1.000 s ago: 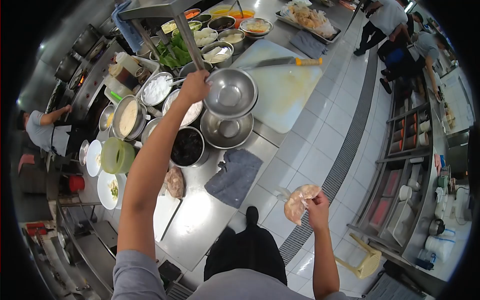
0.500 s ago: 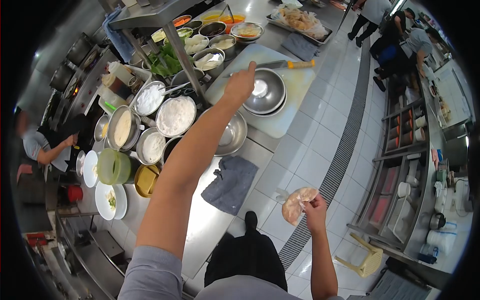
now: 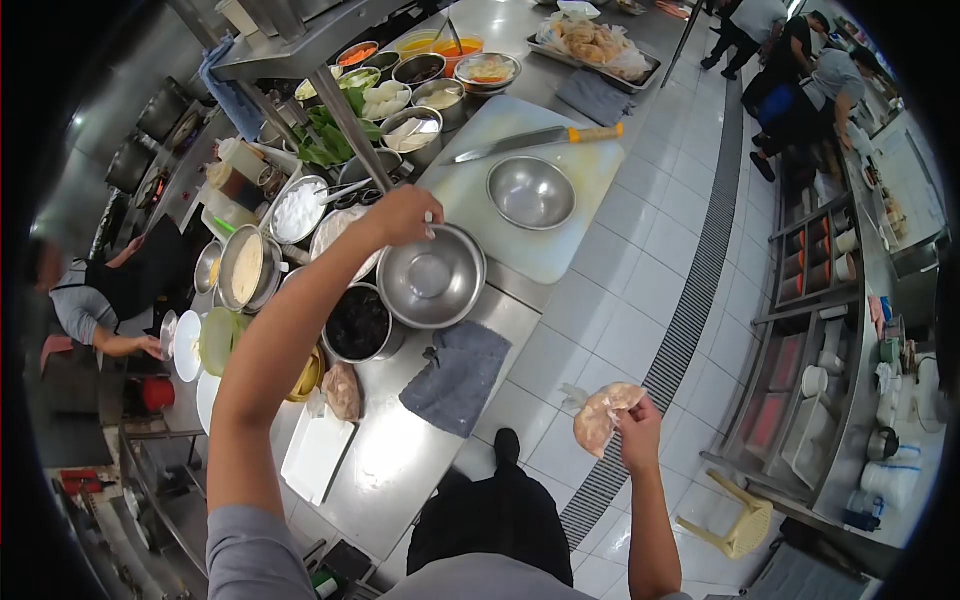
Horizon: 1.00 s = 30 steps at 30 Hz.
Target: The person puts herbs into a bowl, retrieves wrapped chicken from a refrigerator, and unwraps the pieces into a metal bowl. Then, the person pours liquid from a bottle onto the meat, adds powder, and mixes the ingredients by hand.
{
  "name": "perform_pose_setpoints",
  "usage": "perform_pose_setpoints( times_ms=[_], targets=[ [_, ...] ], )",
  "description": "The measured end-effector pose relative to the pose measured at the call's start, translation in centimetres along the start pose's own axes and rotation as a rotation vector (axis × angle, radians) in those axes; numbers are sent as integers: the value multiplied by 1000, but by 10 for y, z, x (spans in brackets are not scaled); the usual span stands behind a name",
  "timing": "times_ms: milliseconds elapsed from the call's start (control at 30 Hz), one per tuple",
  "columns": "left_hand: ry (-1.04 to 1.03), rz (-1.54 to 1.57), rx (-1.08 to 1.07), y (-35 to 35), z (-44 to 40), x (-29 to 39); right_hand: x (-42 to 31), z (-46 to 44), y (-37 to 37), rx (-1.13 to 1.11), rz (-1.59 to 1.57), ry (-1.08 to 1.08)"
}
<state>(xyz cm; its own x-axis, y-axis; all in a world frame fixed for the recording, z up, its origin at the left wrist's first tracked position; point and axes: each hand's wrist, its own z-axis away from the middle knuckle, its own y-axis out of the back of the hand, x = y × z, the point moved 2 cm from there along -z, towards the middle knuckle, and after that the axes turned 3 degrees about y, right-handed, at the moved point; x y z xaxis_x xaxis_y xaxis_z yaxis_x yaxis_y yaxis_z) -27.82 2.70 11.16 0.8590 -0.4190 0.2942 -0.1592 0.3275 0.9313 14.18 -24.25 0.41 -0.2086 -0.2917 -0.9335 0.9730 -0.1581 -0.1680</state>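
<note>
While your right hand (image 3: 643, 430) grips a plastic bag of food (image 3: 603, 418) by its edge, your left hand (image 3: 405, 215) is at the rim of the large metal bowl (image 3: 432, 275), just beside the cutting board (image 3: 465, 190); its fingers are bent, but you cannot tell from this view whether they pinch the metal or only lie over it. As things stand, you have the small metal bowl (image 3: 531, 193) set upright on the cutting board, next to the knife (image 3: 515, 145), which lies there with nobody holding it. Neither bowl shows food inside, and the food is inside its bag, so by the look of it emptying that bag is a step not yet done. The bag you hold hangs over the floor (image 3: 550, 360), well apart from the cutting board and off the tabletop (image 3: 400, 440). It looks pale pink and lumpy through clear, wrinkled plastic, bent into a curve, with a loose wisp of plastic sticking out at one end. You cannot make out what the food is, nor whether the plastic is knotted.
</note>
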Motion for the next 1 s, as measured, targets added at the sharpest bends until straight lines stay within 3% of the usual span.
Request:
perform_pose_setpoints(
  times_ms=[100, 167, 233, 267, 333, 467, 533, 567, 667, 733, 800, 1000],
  targets=[
    [128, 19, 141, -1, -27, 5, 2, -2, 5, 25, 22, 16],
    [121, 128, 553, -14, -75, 3, 6, 2, 7, 21, 33, 17],
    [464, 392, 447, -43, -129, 3, 11, 5, 9, 53, 22, 45],
    [467, 283, 262, -48, -138, 13, 14, 6, 9, 78, 67, 24],
    [693, 399, 507, -80, -151, 22, 15, 11, 6, 68, 49, 16],
    [736, 358, 545, -70, -114, 48, 8, 18, 4, 71, 72, 9],
    [517, 127, 460, -72, -103, 53, 4, 15, 0, 68, 88, 4],
    [527, 126, 468, -72, -96, 52, 2, 14, -4, 55, 90, 7],
    [414, 223, 558, -78, -86, 64, -6, 16, -7, 42, 79, 19],
    [379, 529, 676, -72, -71, 59, -9, 16, -6, -19, 139, 49],
    [312, 625, 769, -61, -47, 64, -11, 20, -3, -12, 115, 63],
    [203, 442, 667, -23, 123, 93, -35, 27, -23, -76, 124, 68]
  ],
)
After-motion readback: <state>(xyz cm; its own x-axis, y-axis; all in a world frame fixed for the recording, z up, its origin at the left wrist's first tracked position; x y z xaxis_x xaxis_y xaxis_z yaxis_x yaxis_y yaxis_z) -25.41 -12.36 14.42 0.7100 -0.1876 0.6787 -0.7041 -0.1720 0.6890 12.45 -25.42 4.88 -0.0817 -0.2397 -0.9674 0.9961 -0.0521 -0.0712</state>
